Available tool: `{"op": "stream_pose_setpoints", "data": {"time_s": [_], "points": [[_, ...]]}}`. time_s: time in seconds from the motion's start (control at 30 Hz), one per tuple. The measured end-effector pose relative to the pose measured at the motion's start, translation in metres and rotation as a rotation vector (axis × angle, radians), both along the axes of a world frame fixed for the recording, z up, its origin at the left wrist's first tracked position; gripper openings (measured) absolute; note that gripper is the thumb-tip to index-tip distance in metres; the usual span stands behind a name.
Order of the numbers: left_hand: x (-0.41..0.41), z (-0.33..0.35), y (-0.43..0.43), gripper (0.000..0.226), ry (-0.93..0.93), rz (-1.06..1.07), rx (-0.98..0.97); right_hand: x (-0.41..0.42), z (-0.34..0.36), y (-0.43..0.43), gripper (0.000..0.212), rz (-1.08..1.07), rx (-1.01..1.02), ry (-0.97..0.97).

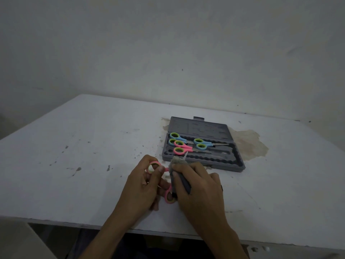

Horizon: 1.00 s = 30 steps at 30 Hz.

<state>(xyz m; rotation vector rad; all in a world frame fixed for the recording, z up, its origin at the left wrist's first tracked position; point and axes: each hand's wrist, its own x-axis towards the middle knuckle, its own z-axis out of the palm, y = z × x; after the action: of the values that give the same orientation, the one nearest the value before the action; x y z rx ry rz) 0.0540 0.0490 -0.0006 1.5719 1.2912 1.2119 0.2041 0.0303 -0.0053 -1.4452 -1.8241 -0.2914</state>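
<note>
Pink scissors are held spread open low over the near part of the bench, our left hand curled round the handle loops while our right hand pinches a grey cloth folded over the blade, whose tip pokes out toward the case. Just beyond our hands the open grey case holds three other pairs, two blue and one pink, so we judge the wiping well along, with this pair left to finish and stow. Nothing blocks the short way to the case; a peeled brown patch marks the bench beside it.
</note>
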Motion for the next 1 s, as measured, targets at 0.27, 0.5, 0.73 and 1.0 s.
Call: {"op": "stream_pose_setpoints", "data": {"time_s": [0.27,0.5,0.73,1.0], "points": [[0.005,0.003,0.000,0.020,0.025,-0.015,0.013,0.003,-0.005,-0.003,0.031,-0.020,-0.023,0.217],[0.004,0.006,-0.003,0.018,-0.030,-0.056,-0.017,0.017,-0.005,0.001,0.026,-0.086,-0.012,0.273],[0.002,0.007,-0.003,0.020,-0.034,-0.055,-0.029,0.020,0.000,0.000,0.024,0.042,-0.044,0.227],[0.002,0.012,-0.005,0.019,-0.114,-0.063,-0.056,0.022,-0.003,0.003,0.023,-0.020,-0.039,0.304]]}}
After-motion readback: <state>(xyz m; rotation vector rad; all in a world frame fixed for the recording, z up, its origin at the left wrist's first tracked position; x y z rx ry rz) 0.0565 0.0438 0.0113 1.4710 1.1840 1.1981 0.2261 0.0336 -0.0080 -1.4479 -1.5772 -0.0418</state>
